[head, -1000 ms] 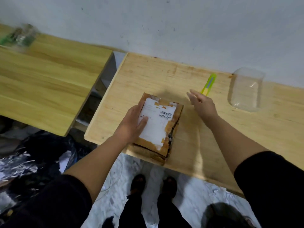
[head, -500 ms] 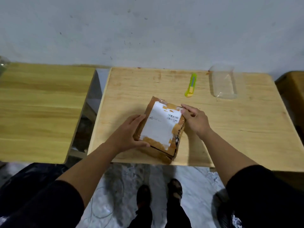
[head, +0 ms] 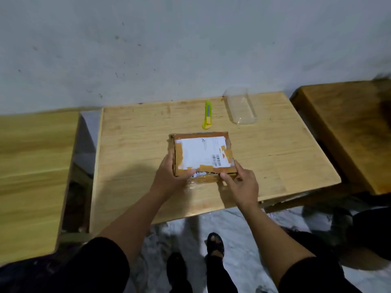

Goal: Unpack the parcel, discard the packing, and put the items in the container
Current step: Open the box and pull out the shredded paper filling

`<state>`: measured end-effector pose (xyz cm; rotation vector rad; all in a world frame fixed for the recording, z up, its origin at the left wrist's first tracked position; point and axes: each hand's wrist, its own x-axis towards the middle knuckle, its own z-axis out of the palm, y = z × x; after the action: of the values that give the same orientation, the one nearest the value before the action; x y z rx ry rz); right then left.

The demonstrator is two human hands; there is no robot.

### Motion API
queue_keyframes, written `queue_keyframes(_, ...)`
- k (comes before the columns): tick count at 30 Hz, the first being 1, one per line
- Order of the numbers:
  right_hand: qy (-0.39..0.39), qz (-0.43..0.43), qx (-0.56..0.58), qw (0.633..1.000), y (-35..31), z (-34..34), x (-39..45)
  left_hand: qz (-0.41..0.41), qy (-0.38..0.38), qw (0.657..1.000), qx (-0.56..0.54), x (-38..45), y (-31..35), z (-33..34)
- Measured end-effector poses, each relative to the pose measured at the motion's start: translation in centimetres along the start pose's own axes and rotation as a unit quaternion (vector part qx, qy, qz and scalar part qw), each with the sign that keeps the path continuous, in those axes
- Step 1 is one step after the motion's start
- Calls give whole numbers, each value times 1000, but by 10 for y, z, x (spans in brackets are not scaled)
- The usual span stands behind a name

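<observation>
A second wooden table (head: 36, 166) stands left of the middle table (head: 135, 157). The parcel (head: 202, 153) lies flat near the middle of that table, label up, still taped. The left hand (head: 169, 176) grips the parcel's near left corner, thumb on its front edge. The right hand (head: 241, 185) holds the near right corner, fingers curled against its side. Behind the parcel lies a knife (head: 207, 118), close to it. Right of the knife stands the clear container (head: 241, 108), at the table's far edge.
</observation>
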<state>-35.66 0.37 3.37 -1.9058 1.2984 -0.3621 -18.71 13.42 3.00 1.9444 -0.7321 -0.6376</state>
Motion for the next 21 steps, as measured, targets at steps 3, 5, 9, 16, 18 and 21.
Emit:
queue_keyframes(3, 14, -8, 3, 1000, -6, -4, 5, 0, -13, 1000, -20, -1, 0, -2)
queue_keyframes(5, 34, -28, 13, 999, -15, -7, 8, 2, -14, 1000, -8, 2, -3, -2)
queue_keyframes(9, 71, -67, 90, 991, -43, -15, 19, 17, 10, 999, 47, 5, -4, -1)
queue_keyframes(16, -36, -128, 83, 988, -79, -22, 77, 19, 32, 996, 77, 4, -2, 0)
queue_keyframes(18, -84, -156, 4, 984, -77, -20, 93, 9, 37, 996, 77, 4, -2, 0)
queue_keyframes(21, -159, -176, -105, 966, -69, -15, 116, -15, 24, 996, 89, 7, -4, -1)
